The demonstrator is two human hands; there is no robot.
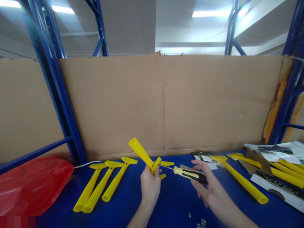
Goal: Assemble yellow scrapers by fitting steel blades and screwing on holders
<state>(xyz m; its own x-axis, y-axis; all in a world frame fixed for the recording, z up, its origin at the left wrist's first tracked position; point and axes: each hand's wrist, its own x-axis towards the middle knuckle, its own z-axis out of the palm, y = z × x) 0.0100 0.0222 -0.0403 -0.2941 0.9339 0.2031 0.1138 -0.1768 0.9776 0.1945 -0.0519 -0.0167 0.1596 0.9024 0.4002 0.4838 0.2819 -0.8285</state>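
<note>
Yellow handle: our left hand is clasping it, our right hand is loosely pinching the screwdriver; we're possibly risking slippage if that's wobbling.

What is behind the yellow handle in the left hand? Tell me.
Around the yellow handle, the cardboard panel and blue tabletop show behind it; whatever the handle and left hand cover is hidden.
</note>
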